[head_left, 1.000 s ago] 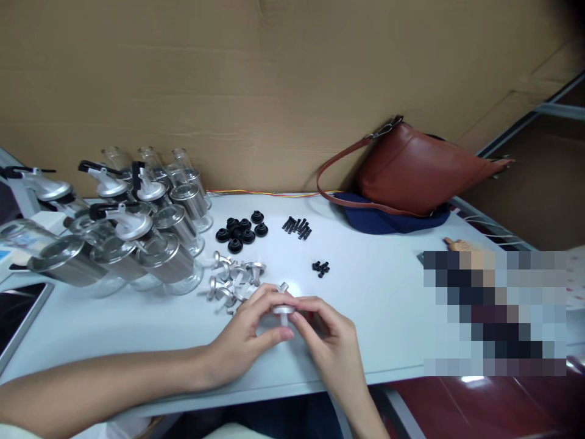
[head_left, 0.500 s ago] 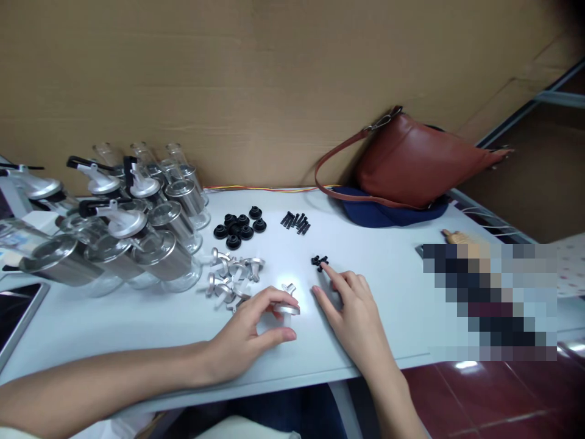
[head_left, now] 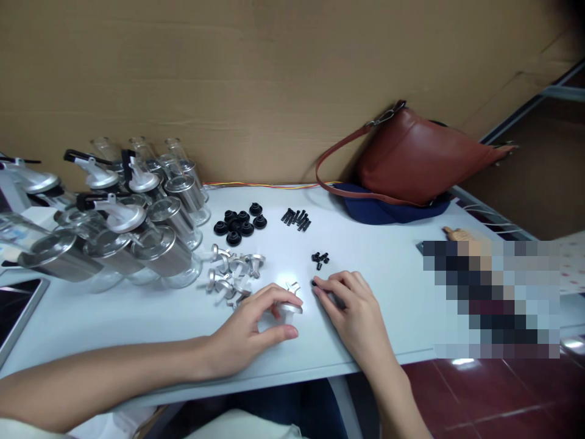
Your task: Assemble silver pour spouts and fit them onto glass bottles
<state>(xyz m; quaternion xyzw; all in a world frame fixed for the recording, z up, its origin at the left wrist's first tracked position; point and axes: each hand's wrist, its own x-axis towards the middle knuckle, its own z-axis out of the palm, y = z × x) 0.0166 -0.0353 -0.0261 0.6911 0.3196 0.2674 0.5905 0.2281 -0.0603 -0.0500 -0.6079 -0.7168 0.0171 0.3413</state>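
Note:
My left hand (head_left: 256, 326) is curled around a silver metal cap (head_left: 289, 305) with a small spout, holding it against the white table (head_left: 393, 292). My right hand (head_left: 354, 311) rests just right of it, its fingers pinched on a tiny black piece (head_left: 314, 283) near the fingertips. A small cluster of the same black pieces (head_left: 320, 259) lies just beyond that hand. More silver caps (head_left: 233, 274) are heaped left of my left hand.
Glass-and-metal dispenser bottles (head_left: 123, 225) crowd the left side. Black rubber rings (head_left: 240, 222) and black pins (head_left: 296, 218) lie mid-table. A brown leather bag (head_left: 415, 161) on blue cloth sits at the back right; a tablet (head_left: 16, 311) at the left edge. Cardboard wall behind.
My right hand left the silver cap, reached to the small black pieces, then drew back toward the cap with its fingers pinched. My left hand stayed on the cap.

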